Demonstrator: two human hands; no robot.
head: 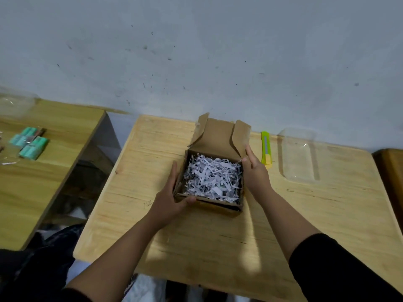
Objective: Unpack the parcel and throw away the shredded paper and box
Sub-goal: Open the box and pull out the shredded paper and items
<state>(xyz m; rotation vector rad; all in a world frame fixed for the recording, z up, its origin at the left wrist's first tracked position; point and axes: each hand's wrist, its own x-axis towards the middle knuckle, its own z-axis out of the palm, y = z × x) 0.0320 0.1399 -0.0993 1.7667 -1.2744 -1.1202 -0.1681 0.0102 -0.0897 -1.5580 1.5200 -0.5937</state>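
Steadying item one: cardboard box [209, 201], lid flap raised, standing mid-surface [152, 149]. Left hand [172, 199] grips its near-left corner, thumb on the front wall, fingers along the side. Right hand [254, 171] lies flat against the right wall, fingers straight, clamped on nothing; apparently bracing the box.
Contents: shredded paper [212, 178], filling the box; anything beneath is hidden.
Adjacent: green box cutter [266, 149]; clear plastic tray [298, 155], to the right.

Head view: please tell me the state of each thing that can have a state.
Cardboard box: open, lid flaps up.
Shredded paper: inside the box, fills it.
Left hand: holds the box's left side.
Right hand: flat against the box's right side.
Utility knife: lies on the table, blade not visible.
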